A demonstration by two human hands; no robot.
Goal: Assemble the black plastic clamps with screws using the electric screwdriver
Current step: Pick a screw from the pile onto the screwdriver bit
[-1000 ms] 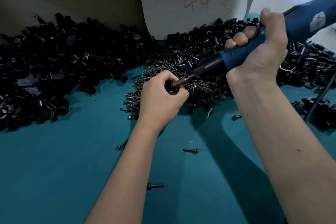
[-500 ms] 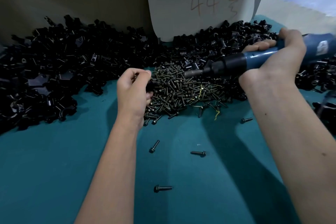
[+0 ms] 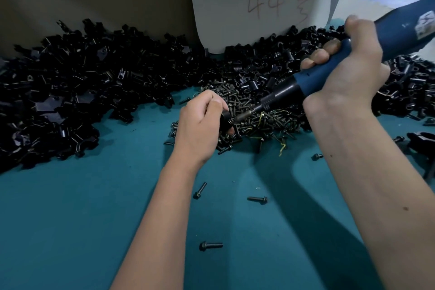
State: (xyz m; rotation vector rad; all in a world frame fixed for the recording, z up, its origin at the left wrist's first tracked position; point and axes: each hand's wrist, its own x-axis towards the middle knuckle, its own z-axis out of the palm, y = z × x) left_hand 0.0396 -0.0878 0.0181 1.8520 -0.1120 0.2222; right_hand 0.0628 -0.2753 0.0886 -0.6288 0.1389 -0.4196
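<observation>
My left hand (image 3: 200, 122) grips a black plastic clamp (image 3: 226, 120) just above the near edge of the screw pile (image 3: 256, 115). My right hand (image 3: 346, 77) holds the blue electric screwdriver (image 3: 329, 70), tilted down to the left. Its metal bit (image 3: 246, 115) points at the clamp and touches it or nearly so. Most of the clamp is hidden behind my fingers. A long heap of black clamps (image 3: 82, 92) runs along the back of the teal table (image 3: 94, 219).
A white card marked "44" (image 3: 259, 4) leans on the back wall. More clamps (image 3: 404, 92) lie at the right behind my right hand. Three loose screws (image 3: 210, 245) (image 3: 257, 199) (image 3: 199, 190) lie on the table between my forearms.
My left hand moved right, back to the screw pile with a clamp. The screwdriver swung from level to tilted down, bringing its bit to the clamp.
</observation>
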